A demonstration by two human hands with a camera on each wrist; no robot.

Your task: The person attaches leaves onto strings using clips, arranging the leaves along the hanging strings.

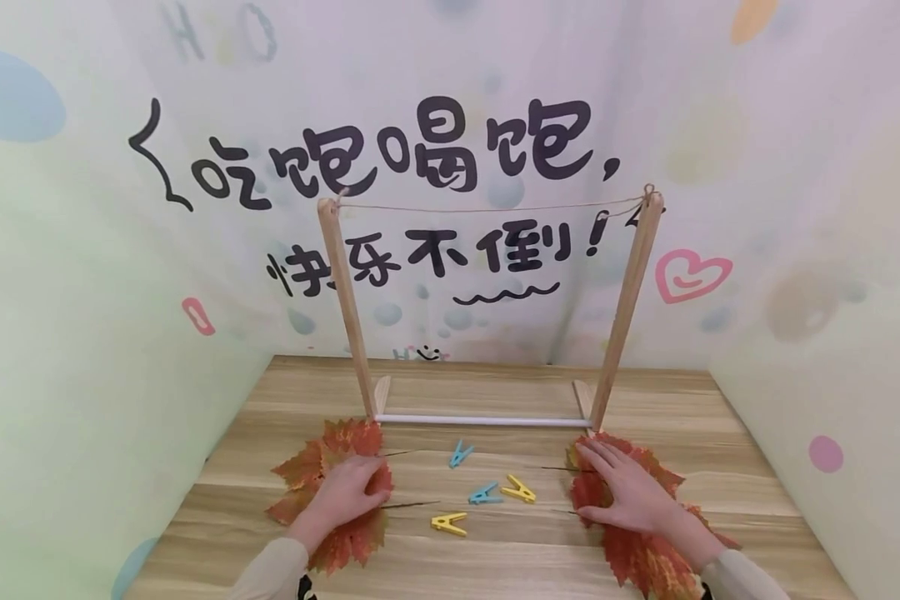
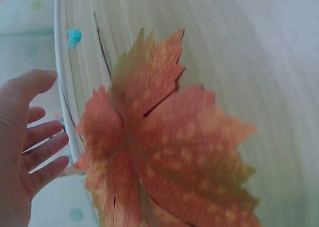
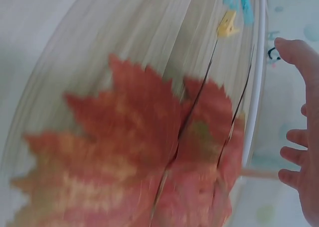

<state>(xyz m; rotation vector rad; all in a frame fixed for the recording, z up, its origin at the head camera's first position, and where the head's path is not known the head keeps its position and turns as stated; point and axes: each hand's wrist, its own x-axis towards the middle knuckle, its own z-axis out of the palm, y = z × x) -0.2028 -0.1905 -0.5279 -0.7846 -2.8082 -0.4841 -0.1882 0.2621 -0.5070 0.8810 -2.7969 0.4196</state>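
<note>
Red and orange artificial leaves (image 1: 296, 468) lie on the table's left side, with thin dark stems pointing inward. My left hand (image 1: 345, 493) is over them, partly hiding them; in the left wrist view its fingers (image 2: 45, 133) are spread and relaxed above a large leaf (image 2: 169, 152). On the right, my right hand (image 1: 630, 498) is over a second group of red leaves (image 1: 645, 560). Its fingers (image 3: 295, 137) look loose in the right wrist view, beside a leaf (image 3: 124, 132) with dark stems. Neither hand grips anything.
Between the hands lie blue clothespins (image 1: 484, 493) and yellow clothespins (image 1: 448, 523). Behind them stands a frame with two wooden posts (image 1: 351, 317), a white rod (image 1: 480, 421) low down and a string (image 1: 457, 210) tied across the top. A printed curtain (image 1: 450, 50) closes the back.
</note>
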